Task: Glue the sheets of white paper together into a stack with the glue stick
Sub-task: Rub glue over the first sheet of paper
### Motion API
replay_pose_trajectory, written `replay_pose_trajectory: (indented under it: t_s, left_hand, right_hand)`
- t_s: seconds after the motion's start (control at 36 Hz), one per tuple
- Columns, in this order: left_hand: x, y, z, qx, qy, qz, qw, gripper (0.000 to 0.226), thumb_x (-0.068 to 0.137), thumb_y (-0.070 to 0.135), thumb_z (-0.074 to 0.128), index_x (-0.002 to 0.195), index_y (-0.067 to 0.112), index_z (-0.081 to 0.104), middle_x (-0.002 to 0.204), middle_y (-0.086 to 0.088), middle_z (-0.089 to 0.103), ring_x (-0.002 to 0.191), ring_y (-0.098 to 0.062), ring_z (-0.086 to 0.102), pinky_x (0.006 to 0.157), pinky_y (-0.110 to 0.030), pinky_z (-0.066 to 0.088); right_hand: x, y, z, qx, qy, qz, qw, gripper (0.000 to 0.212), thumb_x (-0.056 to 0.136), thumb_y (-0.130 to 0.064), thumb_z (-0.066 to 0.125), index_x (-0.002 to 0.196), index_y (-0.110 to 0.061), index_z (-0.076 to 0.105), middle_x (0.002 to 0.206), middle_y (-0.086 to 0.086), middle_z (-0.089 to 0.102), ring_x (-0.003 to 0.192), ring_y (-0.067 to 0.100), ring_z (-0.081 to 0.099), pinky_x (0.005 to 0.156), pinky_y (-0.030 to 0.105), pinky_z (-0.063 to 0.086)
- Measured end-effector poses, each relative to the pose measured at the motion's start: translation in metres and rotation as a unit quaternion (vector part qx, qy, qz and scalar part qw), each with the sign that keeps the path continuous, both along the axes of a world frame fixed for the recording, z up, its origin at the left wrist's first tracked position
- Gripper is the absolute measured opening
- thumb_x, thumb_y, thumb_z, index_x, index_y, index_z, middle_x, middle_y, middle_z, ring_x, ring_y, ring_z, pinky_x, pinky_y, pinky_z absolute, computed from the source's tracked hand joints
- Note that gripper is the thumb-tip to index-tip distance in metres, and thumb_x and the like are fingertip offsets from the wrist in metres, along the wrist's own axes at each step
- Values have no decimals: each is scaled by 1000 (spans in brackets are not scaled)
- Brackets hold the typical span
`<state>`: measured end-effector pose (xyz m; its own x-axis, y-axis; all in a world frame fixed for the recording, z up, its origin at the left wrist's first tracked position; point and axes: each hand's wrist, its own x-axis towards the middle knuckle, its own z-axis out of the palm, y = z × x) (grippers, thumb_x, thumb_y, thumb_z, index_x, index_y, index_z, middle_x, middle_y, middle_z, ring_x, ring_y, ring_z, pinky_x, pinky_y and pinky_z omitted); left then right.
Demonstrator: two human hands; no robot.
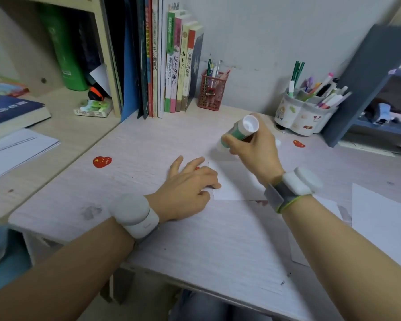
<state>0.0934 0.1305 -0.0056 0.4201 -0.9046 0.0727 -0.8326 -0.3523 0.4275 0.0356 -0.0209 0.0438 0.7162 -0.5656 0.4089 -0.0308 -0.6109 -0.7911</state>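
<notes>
White plastic and a green label mark the glue stick (240, 130), which the right hand (252, 149) grips around its barrel, fingers and thumb curled on it, the tube tilted so its round white end faces the camera at about one o'clock and its other end points down toward seven o'clock. That lower end is blurred and partly covered by the fingers, so whether it touches anything cannot be told. Directly below the right hand, toward six o'clock, lies a small white sheet (237, 184) flat on the pale wood-grain desk (148, 144); the wrist covers its right part. The left hand (188, 191) lies at nine o'clock from that sheet, fingers spread and relaxed, palm down on the desk, with the thumb tip pressing on the sheet's left edge. A small red mark beside the fingers is mostly hidden. Both wrists wear white bands. More white paper (380, 225) lies at four o'clock from the right hand, cut off by the forearm and the frame edge. A red heart sticker (102, 161) sits at nine o'clock, a red mesh pen holder (212, 92) at twelve, and a white pen pot (303, 117) at two o'clock.
</notes>
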Motion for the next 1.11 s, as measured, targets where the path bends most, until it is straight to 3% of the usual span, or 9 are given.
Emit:
replay_pose_trajectory:
  t_s: [0.11, 0.19, 0.33, 0.58, 0.72, 0.83, 1.0, 1.11]
  left_hand:
    - [2, -2, 1, -7, 3, 4, 1000, 41, 90, 10, 38, 122, 30, 55, 144, 17, 36, 144, -10, 3, 115, -45, -13]
    - [2, -2, 1, -12, 6, 7, 1000, 44, 89, 7, 37, 121, 31, 55, 142, 18, 37, 144, -11, 5, 115, -45, -12]
    - [2, -3, 2, -13, 15, 10, 1000, 46, 87, 5, 36, 118, 33, 56, 141, 18, 38, 143, -10, 6, 114, -44, -13]
    - [5, -7, 8, 7, 27, 22, 999, 46, 90, 8, 32, 120, 33, 56, 135, 17, 45, 143, -10, 8, 113, -45, -14]
    - [8, -9, 13, 8, 42, 36, 998, 49, 87, 7, 33, 126, 33, 44, 131, 14, 50, 142, -11, 11, 113, -46, -13]
    - [7, -9, 16, 9, 55, 36, 998, 54, 85, 7, 32, 132, 34, 35, 127, 13, 53, 141, -12, 13, 113, -47, -13]
    - [6, -8, 20, 26, 50, 41, 998, 53, 88, 6, 31, 135, 30, 35, 124, 17, 50, 142, -11, 12, 114, -46, -12]
    - [6, -9, 22, 31, 46, 43, 998, 53, 88, 6, 32, 134, 31, 37, 132, 14, 49, 142, -11, 13, 114, -46, -12]
  right_hand:
    - [-26, 8, 9, -15, 6, 17, 1000, 26, 79, -14, 71, 79, -17, 46, 73, -1, 60, 57, 15, 58, 57, 31, 53]
    - [-43, 17, 2, -29, 30, 18, 999, 24, 78, -16, 70, 83, -5, 50, 78, 16, 64, 61, 28, 61, 59, 40, 53]
    - [-49, 23, -14, -57, 37, 14, 998, 26, 75, -18, 71, 77, -13, 45, 71, 9, 60, 65, 30, 59, 61, 49, 51]
    - [-58, 27, -21, -57, 22, 21, 998, 28, 74, -16, 73, 79, -5, 48, 73, 12, 62, 65, 28, 58, 58, 46, 50]
    - [-60, 30, -17, -67, 34, 40, 996, 25, 75, -14, 72, 80, -4, 49, 72, 12, 61, 64, 24, 55, 59, 42, 49]
    - [-56, 33, -15, -75, 48, 55, 994, 24, 76, -15, 70, 78, -7, 48, 71, 14, 60, 65, 31, 57, 59, 47, 50]
    - [-51, 35, -11, -43, 64, 68, 995, 23, 74, -14, 70, 78, -9, 48, 74, 14, 63, 67, 32, 61, 61, 50, 52]
    - [-52, 31, -6, 73, 94, 71, 990, 20, 78, -15, 71, 80, -1, 57, 71, 13, 66, 56, 23, 60, 53, 32, 55]
